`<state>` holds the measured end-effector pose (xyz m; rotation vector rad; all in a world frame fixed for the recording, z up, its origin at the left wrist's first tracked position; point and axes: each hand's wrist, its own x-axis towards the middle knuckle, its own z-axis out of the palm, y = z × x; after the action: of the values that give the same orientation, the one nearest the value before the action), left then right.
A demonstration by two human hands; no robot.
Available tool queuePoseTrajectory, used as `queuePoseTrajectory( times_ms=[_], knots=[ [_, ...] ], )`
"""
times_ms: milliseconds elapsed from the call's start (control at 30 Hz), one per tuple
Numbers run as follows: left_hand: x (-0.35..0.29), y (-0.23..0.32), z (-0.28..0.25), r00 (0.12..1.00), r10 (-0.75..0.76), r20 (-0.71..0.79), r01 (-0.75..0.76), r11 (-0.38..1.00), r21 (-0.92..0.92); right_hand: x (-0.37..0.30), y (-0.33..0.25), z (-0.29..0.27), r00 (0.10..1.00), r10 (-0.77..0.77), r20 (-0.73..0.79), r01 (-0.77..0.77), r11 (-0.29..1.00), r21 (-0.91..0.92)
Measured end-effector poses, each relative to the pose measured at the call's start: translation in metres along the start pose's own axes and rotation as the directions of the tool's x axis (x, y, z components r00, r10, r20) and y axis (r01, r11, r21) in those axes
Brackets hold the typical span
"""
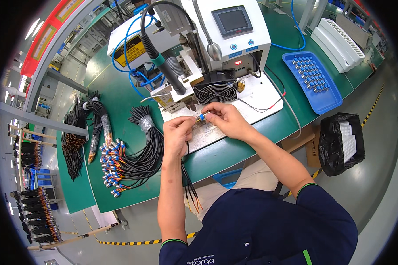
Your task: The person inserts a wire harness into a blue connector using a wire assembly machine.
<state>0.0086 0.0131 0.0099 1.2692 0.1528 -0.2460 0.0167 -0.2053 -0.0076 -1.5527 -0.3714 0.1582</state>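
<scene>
A: Where does the connector [202, 117] lie?

B: Between the two hands, above the near part of the white plate [261, 98] and just in front of the machine [251, 53].

A: In what state are the hands?

B: Both are narrow. The left hand [177, 134] pinches the connector's left end between thumb and fingers; the right hand [227, 120] pinches it from the right. Black wires [189, 182] hang below the left hand, with bare orange and red ends lowest; whether they join the connector cannot be told.

A: What stands behind the hands?

B: A black fan [215, 92] and, to its left, an iron [170, 73] with a dark handle, tilted downward.

A: And elsewhere on the green bench [115, 95]?

B: To the left, a bundle [151, 152] of black cables curves toward a heap of blue-and-silver plugs [112, 165]; two further bunches, an outer [73, 141] and an inner [102, 125], lie beyond it. To the right, a blue tray [332, 104] holds rows of metal parts [311, 73].
</scene>
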Motion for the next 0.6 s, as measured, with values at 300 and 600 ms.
queuePoseTrajectory(
  times_ms=[300, 600],
  knots=[
    [-0.0005, 0.004, 0.0111, 0.999, -0.01, -0.051, 0.014, 0.996, 0.09, 0.0001, -0.0018, 0.0005, 1.0, 0.022, -0.006, -0.022, 1.0, -0.01],
    [0.0011, 0.0008, 0.0101, 0.998, -0.004, -0.065, 0.009, 0.996, 0.092, 0.0007, 0.0002, 0.0005, 1.0, 0.026, -0.005, -0.026, 0.999, -0.042]
  ],
)
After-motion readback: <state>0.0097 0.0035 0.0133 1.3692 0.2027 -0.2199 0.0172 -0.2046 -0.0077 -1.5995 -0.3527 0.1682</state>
